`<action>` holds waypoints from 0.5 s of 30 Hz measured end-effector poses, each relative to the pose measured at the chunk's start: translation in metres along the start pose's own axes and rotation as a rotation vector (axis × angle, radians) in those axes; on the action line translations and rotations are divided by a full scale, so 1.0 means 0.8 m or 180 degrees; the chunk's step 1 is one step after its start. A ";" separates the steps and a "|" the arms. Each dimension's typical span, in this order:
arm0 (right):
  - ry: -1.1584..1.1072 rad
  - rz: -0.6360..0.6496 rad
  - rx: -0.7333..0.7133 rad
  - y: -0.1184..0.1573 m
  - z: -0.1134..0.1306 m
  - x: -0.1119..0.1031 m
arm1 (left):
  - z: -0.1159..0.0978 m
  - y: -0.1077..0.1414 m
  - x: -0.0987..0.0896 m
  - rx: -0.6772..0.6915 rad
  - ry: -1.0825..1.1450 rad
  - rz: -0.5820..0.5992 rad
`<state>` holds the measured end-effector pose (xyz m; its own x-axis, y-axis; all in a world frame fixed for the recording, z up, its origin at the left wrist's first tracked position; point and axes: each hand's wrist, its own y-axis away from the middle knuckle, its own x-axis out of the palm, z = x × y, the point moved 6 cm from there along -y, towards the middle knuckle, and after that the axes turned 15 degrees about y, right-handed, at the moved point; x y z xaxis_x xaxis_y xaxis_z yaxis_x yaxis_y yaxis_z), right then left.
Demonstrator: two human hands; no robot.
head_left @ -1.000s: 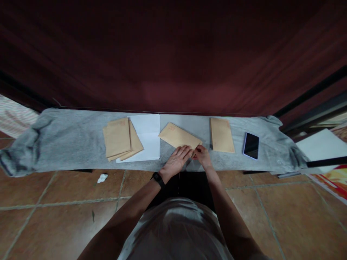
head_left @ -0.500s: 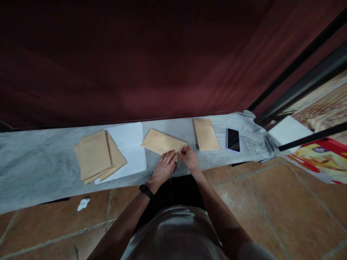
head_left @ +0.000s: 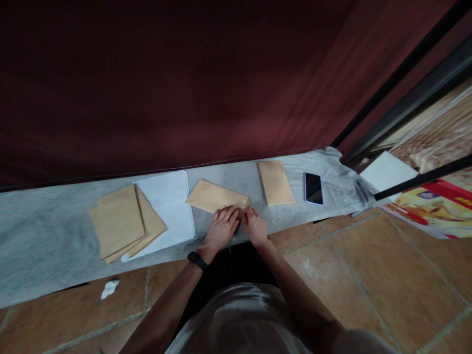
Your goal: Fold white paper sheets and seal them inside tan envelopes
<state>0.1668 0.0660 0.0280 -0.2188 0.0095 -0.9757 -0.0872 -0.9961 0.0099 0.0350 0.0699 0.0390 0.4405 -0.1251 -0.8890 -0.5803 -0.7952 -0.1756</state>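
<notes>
A tan paper envelope [head_left: 216, 195] lies slanted on the grey cloth in front of me. Across its near edge my left hand [head_left: 222, 227] rests flat, fingers stretched out together, a black band on the wrist. At the envelope's right end my right hand [head_left: 255, 225] is closed, its fingertips pinching the edge there; the pinched part is mostly hidden by the fingers. To the right, a small stack of tan envelopes [head_left: 277, 183] lies apart from both hands.
Several more tan envelopes [head_left: 120, 221] overlap white paper sheets [head_left: 173, 206] at the left. A phone [head_left: 313, 189] lies on the right of the grey cloth [head_left: 47, 236]. A dark red curtain [head_left: 206, 98] hangs behind; a colourful box [head_left: 435, 206] stands at far right.
My right hand has drawn slightly nearer to me along the envelope's right end. My left hand still presses on the envelope. The whole view has shifted a little.
</notes>
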 end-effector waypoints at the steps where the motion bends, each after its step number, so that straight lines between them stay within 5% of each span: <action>1: 0.0024 -0.0047 -0.0082 0.004 0.001 0.001 | 0.002 -0.006 0.000 -0.0013 -0.0002 0.0023; 9: 0.0072 -0.0355 -0.0400 0.018 0.001 0.016 | 0.017 -0.065 0.011 -0.0015 0.0163 0.0035; 15: -0.0331 -0.0709 -0.0519 0.014 -0.004 0.011 | 0.021 -0.075 0.030 0.0056 0.0089 0.0096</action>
<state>0.1672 0.0547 0.0185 -0.3112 0.2299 -0.9221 0.0113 -0.9693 -0.2455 0.0689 0.1247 0.0211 0.4415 -0.1656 -0.8819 -0.6055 -0.7803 -0.1566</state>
